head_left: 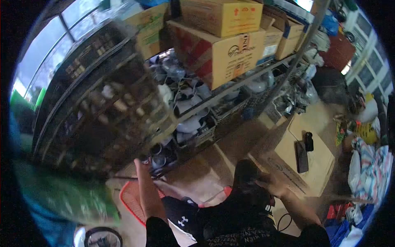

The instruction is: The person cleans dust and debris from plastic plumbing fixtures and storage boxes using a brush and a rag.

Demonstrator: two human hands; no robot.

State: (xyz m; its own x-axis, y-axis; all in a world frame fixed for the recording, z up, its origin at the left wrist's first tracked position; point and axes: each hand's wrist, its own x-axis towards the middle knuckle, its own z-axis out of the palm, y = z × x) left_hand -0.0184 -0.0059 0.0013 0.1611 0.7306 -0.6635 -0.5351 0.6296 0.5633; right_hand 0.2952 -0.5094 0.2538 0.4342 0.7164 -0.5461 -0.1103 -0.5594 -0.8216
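Note:
My left hand (142, 165) reaches forward at the lower end of a tall rack of small parts. Right beside it are round, dark-rimmed cylindrical parts (158, 159) on a low shelf. Its fingers are mostly hidden, so I cannot make out a grip. My right hand (272, 185) is by my raised knee (247, 173), smeared by motion. Whether it holds anything does not show.
On the left leans the dark rack (111, 107) with many small compartments. Cardboard boxes (234, 53) sit on a shelf above crates of parts (193, 103). A flattened carton (306, 164) on the right carries a dark oblong object (301, 157). A red woven seat (133, 199) stands below my left arm.

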